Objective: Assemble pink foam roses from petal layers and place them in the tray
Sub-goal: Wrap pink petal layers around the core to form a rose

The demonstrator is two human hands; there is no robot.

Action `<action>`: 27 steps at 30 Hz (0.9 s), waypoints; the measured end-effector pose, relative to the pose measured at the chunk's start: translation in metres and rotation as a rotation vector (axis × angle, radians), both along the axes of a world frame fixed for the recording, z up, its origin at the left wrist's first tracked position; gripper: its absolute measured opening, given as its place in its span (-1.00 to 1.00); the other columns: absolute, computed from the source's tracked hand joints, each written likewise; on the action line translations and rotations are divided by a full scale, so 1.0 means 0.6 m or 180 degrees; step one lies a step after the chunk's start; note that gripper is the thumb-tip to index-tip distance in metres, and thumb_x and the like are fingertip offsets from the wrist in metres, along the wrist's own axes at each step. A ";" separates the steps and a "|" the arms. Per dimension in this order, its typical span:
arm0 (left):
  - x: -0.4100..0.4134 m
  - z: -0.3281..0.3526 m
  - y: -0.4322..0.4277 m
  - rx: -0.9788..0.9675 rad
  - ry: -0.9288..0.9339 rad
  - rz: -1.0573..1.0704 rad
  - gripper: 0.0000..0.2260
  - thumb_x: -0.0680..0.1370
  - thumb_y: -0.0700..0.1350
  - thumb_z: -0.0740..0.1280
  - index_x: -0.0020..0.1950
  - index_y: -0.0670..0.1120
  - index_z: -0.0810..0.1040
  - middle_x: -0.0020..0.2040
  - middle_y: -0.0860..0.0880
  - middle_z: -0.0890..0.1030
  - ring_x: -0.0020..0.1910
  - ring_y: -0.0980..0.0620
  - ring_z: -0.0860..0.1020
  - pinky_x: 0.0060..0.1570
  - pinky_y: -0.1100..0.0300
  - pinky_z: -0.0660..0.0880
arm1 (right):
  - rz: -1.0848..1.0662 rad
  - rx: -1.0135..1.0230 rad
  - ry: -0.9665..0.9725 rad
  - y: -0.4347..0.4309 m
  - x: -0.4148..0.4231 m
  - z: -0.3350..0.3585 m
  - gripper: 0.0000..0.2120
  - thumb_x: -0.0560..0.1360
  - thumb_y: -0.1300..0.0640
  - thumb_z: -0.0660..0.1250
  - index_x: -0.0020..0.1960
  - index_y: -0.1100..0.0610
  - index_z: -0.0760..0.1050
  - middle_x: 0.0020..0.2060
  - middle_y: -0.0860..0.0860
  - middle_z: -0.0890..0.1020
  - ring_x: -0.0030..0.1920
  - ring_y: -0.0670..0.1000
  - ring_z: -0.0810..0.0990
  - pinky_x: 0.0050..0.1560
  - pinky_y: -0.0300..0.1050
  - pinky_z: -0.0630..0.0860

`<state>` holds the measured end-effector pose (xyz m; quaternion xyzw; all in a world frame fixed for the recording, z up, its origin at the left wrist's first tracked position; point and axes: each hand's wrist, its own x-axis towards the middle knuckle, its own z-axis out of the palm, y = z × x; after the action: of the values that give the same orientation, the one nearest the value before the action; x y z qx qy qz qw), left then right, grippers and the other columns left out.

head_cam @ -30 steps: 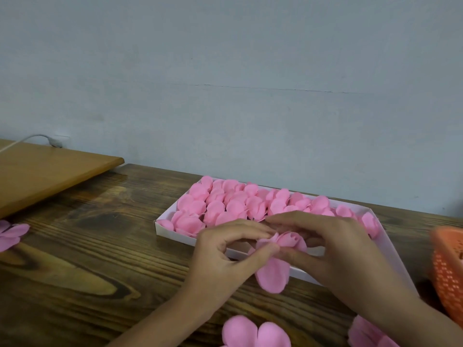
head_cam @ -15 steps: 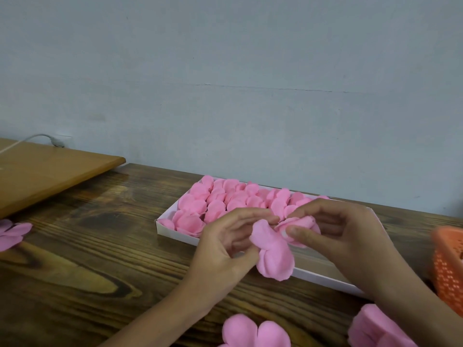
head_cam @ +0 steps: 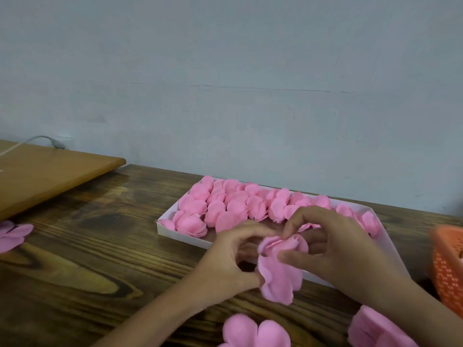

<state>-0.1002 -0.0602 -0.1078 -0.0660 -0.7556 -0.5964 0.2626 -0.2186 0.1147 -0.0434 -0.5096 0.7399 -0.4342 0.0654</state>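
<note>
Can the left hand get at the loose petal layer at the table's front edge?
Probably yes: the petal layer lies near the left hand with nothing between them, but that hand pinches the half-made rose and must let go first.

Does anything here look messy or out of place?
Nothing stands out. Finished roses sit in the tray, loose petals lie on the table, and the left hand and right hand hold a half-made rose.

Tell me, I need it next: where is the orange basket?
Head view: the orange basket sits at the frame's far right, on the wooden table, just right of the white tray.
</note>
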 end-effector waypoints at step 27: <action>-0.001 -0.002 -0.004 0.1312 -0.0441 -0.0234 -0.62 0.33 -0.31 0.42 0.13 -0.15 0.68 0.00 -0.10 0.71 0.11 -0.04 0.67 0.07 0.08 0.62 | 0.0133 0.0445 -0.1032 -0.005 -0.017 -0.024 -0.68 0.32 0.27 0.66 -0.08 -0.07 0.68 -0.21 0.05 0.75 -0.17 0.11 0.74 -0.10 -0.14 0.69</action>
<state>-0.1010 -0.0627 -0.1093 0.0027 -0.6311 -0.7505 0.1961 -0.2290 0.1115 -0.0580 -0.4424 0.7373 -0.4568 0.2282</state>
